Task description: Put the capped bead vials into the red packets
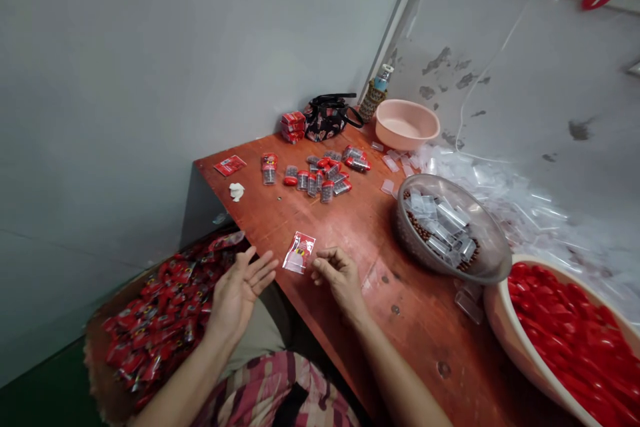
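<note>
My left hand is open, palm turned up and fingers spread, over the table's near edge, with nothing in it. My right hand is above the tabletop, thumb and fingertips brought together; what lies between them, if anything, I cannot make out. Just left of those fingertips is a small flat red-and-clear printed packet. Beyond it stand and lie several small clear containers with red caps, filled with dark balls. A container in a red printed wrapper lies to their left.
A carton of red wrapped packs sits below left. On the wooden table are a grey bowl of clear cases and brown balls, a basin of red caps, a pink basin, a floral bag and heaped clear plastic pieces.
</note>
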`<state>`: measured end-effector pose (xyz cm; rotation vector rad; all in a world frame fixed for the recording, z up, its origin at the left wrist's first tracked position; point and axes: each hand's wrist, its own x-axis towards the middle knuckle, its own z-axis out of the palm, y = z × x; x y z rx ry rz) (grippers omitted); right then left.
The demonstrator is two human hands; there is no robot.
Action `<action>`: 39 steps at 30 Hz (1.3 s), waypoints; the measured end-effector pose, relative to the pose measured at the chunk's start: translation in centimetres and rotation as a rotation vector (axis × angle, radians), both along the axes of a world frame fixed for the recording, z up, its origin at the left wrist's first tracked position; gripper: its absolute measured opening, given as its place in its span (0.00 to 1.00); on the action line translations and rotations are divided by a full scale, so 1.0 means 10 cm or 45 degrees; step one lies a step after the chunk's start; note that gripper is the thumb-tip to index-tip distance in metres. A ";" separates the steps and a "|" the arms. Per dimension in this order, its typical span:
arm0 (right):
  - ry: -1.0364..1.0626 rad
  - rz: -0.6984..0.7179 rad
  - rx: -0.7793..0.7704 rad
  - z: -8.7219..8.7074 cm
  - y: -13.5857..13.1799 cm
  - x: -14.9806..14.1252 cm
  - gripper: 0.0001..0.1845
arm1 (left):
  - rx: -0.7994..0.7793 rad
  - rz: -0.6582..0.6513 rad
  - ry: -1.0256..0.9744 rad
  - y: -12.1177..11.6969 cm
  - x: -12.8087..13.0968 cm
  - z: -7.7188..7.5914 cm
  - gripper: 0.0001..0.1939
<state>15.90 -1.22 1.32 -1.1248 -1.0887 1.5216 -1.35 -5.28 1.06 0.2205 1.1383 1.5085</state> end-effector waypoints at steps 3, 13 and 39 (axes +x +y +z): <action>-0.078 -0.012 -0.001 -0.04 0.01 0.06 0.09 | 0.113 -0.156 0.549 0.11 0.07 -0.05 0.21; -0.187 -0.013 0.046 -0.15 0.00 0.07 0.09 | 0.469 -0.371 1.340 0.48 0.24 -0.34 0.11; -1.001 -0.327 0.230 0.06 1.57 0.01 0.11 | -0.102 -0.382 0.068 0.44 0.23 -0.07 0.10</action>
